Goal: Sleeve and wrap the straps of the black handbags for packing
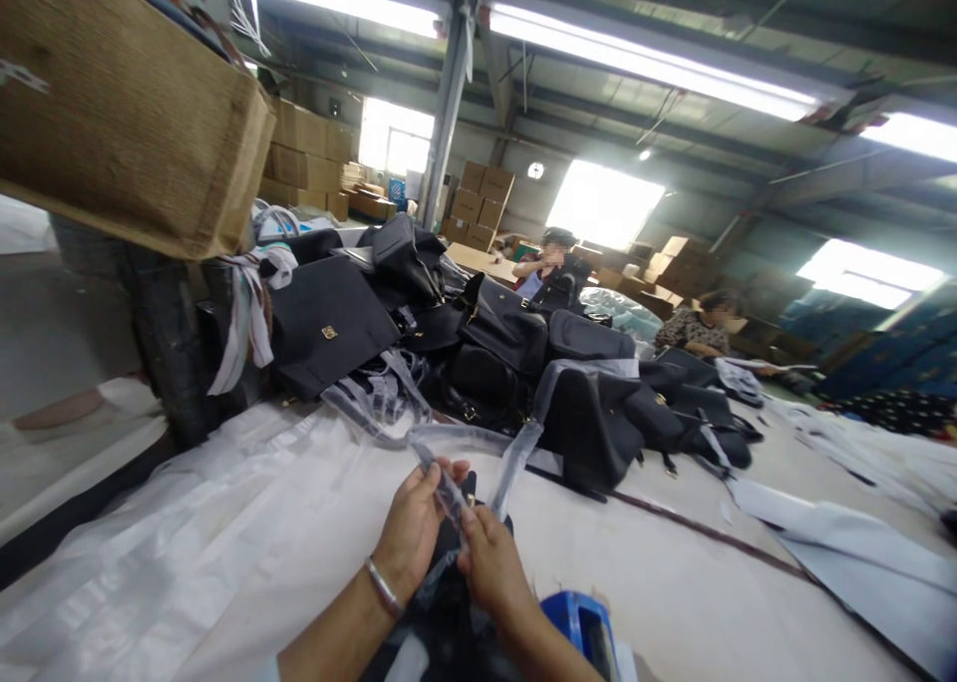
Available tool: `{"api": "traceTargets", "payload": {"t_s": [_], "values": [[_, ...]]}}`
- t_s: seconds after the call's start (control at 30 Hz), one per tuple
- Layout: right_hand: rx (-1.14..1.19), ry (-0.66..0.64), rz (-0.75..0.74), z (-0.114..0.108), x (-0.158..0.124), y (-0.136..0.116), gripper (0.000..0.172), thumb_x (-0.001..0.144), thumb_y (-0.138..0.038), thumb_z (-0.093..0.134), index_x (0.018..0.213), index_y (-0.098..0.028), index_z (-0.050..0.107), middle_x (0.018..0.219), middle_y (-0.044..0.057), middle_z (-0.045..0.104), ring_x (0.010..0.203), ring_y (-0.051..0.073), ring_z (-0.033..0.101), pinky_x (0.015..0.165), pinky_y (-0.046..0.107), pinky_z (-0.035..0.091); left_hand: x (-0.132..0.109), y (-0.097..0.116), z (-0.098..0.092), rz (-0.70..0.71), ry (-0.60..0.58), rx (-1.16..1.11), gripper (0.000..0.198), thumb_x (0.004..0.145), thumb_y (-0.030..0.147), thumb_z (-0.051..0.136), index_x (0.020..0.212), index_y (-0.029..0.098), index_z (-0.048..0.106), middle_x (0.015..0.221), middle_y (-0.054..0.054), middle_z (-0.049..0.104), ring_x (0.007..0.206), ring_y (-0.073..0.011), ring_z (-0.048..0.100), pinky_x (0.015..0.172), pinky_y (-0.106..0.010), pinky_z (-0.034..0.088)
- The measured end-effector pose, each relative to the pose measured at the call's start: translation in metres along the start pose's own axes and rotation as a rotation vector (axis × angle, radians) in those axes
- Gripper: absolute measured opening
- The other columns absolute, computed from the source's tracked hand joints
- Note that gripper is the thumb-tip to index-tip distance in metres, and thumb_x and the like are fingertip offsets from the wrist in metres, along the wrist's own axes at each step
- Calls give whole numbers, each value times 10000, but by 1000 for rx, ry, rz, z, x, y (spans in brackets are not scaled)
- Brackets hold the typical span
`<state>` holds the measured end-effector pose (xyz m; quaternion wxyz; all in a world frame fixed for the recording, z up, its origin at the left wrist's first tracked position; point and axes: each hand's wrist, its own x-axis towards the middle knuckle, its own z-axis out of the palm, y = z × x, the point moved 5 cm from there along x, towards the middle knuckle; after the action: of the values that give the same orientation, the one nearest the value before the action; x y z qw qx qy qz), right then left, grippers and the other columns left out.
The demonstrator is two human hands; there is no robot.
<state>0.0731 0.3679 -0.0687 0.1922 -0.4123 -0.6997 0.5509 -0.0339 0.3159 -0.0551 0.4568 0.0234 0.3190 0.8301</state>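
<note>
My left hand (417, 525), with a silver bangle on its wrist, is closed on a plastic-wrapped strap (450, 496). Lower on the same strap, my right hand (489, 557) pinches it between thumb and fingers. The wrapped strap loops up and away over the table, then back down beside my right hand. Beneath both hands is a black bag (441, 612), largely hidden by my hands and forearms. Right of my right forearm sits a blue tape dispenser (575, 622), partly cut off by the lower edge.
Many black bags (515, 328) are heaped across the white table (673, 572). Clear plastic sheets (179, 522) lie at left. A cardboard box (135, 114) juts in at upper left. Two people sit beyond the heap, one person (549, 263) near the middle. White sheets (859, 552) lie at right.
</note>
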Motion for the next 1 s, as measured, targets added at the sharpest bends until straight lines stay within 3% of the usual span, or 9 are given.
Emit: {"api": "traceTargets", "payload": {"t_s": [0.17, 0.33, 0.47, 0.6, 0.73, 0.83, 0.9, 1.0], "values": [[58, -93, -63, 14, -2, -10, 418, 904, -606, 418, 886, -200, 516, 551, -65, 421, 464, 116, 419, 448, 225, 333, 3, -2, -1, 59, 0, 17, 110, 844, 226, 637, 910, 165, 575, 905, -79, 735, 853, -187, 686, 768, -274, 513], [-30, -15, -109, 13, 2, -16, 403, 913, -562, 427, 826, -184, 539, 607, -24, 521, 551, 141, 496, 534, 251, 388, 2, -11, 0, 71, 5, 41, 157, 825, 289, 669, 887, 172, 584, 953, -68, 734, 843, -170, 673, 750, -252, 494], [30, 1, -117, 12, 5, -15, 402, 893, -552, 471, 828, -171, 580, 753, 33, 624, 731, 186, 582, 671, 281, 442, -7, -24, -1, 6, -7, 47, 171, 830, 308, 673, 895, 159, 617, 979, -93, 732, 929, -205, 670, 823, -286, 496], [120, -24, -100, 12, 7, -8, 447, 849, -597, 526, 903, -166, 631, 796, 57, 652, 769, 208, 607, 685, 292, 464, -14, -33, -5, -118, -52, 29, 180, 851, 230, 631, 1010, 148, 652, 992, -105, 728, 960, -214, 671, 849, -293, 499], [126, -22, -70, 5, 8, 1, 482, 851, -618, 516, 991, -172, 634, 707, 26, 618, 637, 170, 567, 568, 257, 429, -16, -22, -9, -322, -98, 29, 187, 851, 193, 616, 1018, 118, 655, 947, -129, 725, 879, -240, 695, 741, -319, 534], [81, -40, -46, 3, 6, 5, 451, 864, -617, 492, 913, -184, 609, 586, -24, 532, 494, 126, 471, 475, 230, 355, -6, -2, -9, -419, -62, 18, 241, 888, 302, 587, 924, 70, 643, 881, -168, 716, 764, -252, 698, 666, -350, 548], [16, -38, -61, 4, 2, 4, 406, 878, -590, 486, 812, -197, 565, 544, -44, 478, 462, 113, 440, 461, 223, 325, 6, 10, -9, -392, 12, -11, 294, 938, 342, 510, 823, 90, 607, 789, -142, 702, 689, -217, 684, 663, -348, 556], [-135, -15, -93, 10, -8, -3, 349, 914, -507, 448, 728, -214, 482, 545, -45, 453, 468, 118, 455, 465, 227, 309, 20, 15, -10, -291, 131, -49, 338, 996, 230, 381, 692, 157, 510, 579, -9, 590, 529, -129, 603, 607, -283, 542]]}}
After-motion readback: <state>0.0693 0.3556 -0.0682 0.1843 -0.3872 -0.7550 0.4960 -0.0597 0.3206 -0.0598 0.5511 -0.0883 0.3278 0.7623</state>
